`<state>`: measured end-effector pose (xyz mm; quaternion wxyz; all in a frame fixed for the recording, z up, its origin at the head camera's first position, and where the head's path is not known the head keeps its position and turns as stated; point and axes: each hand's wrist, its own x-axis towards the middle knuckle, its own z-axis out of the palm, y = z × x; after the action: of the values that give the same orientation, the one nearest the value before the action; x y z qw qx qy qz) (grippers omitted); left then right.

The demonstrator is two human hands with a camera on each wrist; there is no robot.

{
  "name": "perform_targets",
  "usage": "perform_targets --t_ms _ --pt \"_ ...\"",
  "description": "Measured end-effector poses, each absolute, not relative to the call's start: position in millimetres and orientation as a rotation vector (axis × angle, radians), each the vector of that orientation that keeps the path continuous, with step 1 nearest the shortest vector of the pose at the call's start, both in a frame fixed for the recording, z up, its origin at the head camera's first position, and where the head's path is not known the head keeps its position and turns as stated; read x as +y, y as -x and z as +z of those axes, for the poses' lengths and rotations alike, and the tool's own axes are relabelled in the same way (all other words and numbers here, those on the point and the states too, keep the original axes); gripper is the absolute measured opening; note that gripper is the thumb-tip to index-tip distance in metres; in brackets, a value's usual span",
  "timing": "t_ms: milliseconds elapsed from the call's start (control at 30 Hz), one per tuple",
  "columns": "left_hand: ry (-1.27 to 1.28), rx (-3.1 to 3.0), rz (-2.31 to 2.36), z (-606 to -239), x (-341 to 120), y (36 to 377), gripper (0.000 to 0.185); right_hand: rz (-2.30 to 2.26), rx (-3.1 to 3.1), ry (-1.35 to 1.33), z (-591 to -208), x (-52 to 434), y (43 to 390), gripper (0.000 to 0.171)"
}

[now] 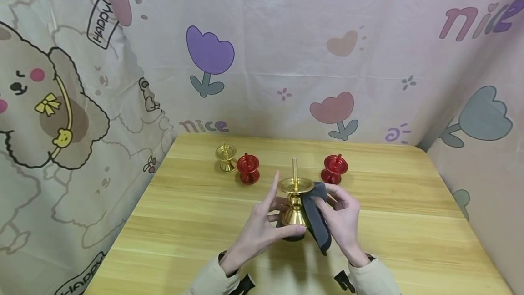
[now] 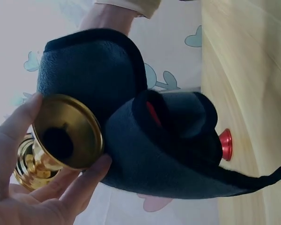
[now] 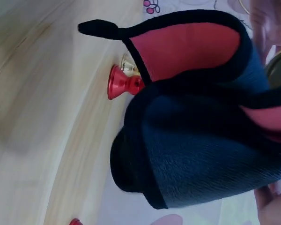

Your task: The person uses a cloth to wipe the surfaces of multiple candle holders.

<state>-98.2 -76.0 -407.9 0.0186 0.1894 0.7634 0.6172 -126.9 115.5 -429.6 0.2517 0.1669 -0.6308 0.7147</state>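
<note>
A light wooden table (image 1: 196,222) carries a small brass candle holder (image 1: 225,157) beside a red one (image 1: 248,168) (nearly touching), with another red holder (image 1: 335,169) standing well apart.

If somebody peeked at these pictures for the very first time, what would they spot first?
Probably the shiny gold candle holder in the middle of the wooden table, held by the left hand while the right hand presses a dark cloth against it. Behind it stand two red candle holders and a small gold one, in front of a cartoon curtain.
</note>
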Motion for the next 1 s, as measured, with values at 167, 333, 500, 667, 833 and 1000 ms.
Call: perform_targets --t_ms 167,333,500,667,833,1000 --pt "-0.548 2.476 1.897 -407 -76 99 0.123 1.723 -1.678 -0.733 -434 114 129 0.028" --pt "-0.548 2.557 1.835 -405 -78 100 0.121 1.312 -1.479 -0.961 -437 112 138 0.014" --pt "-0.629 2.448 1.864 -405 -83 103 0.121 1.454 -1.477 -0.999 -438 113 139 0.014" --pt "-0.695 2.241 1.921 -405 -88 106 0.121 1.959 -1.598 -0.859 -437 118 133 0.037" --pt "-0.694 2.283 1.903 -405 -84 105 0.113 1.955 -1.617 -0.761 -439 116 133 0.036" --pt "-0.658 2.374 1.825 -405 -78 102 0.119 1.682 -1.54 -0.76 -442 105 133 0.031"
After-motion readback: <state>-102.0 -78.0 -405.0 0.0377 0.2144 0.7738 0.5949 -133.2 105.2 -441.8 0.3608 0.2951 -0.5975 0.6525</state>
